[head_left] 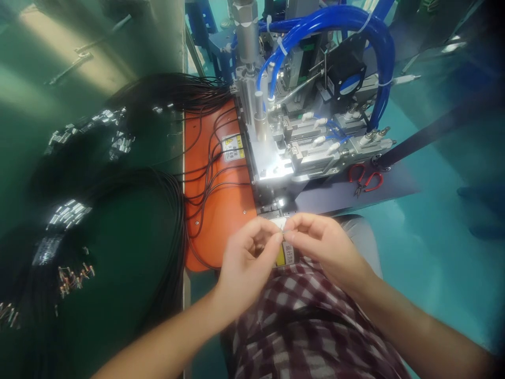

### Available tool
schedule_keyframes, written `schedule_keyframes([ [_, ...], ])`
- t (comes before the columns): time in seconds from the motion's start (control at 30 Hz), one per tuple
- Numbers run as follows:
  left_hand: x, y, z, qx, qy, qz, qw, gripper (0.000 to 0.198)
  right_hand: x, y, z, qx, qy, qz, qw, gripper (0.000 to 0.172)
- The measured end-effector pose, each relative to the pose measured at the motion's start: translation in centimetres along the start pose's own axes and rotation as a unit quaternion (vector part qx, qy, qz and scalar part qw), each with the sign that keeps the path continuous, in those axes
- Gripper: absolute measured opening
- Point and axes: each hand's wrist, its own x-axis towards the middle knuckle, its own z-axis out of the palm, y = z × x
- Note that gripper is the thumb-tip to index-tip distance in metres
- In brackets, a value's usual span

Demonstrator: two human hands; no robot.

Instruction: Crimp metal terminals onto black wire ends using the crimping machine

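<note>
Both of my hands meet at the fingertips in front of my body, close to the machine's front edge. My left hand (pixel 250 258) is closed in a pinch of thumb and forefinger. Opposite it, my right hand (pixel 321 242) pinches in the same way. A small thin wire-like piece (pixel 282 228) shows between the fingertips; most of it is hidden. Just beyond the hands stands a metal machine (pixel 272 158) with pneumatic cylinders. Under them, a yellow and white label (pixel 289 253) is partly covered.
Black cables (pixel 173 210) run from the green bench (pixel 118 237) over an orange plate (pixel 221 226) to the machine. Cable bundles with shiny ends (pixel 70 213) lie at left. Red-handled pliers (pixel 365 180) rest at right. Blue air hoses (pixel 335 18) arch above.
</note>
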Motion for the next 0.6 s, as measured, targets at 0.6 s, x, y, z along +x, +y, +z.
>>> schedule_keyframes([
  [0.6,0.72,0.49,-0.45,-0.073,-0.032,-0.096,0.992,0.021,-0.11,-0.58,-0.55,-0.091,0.019,-0.004,0.996,0.015],
])
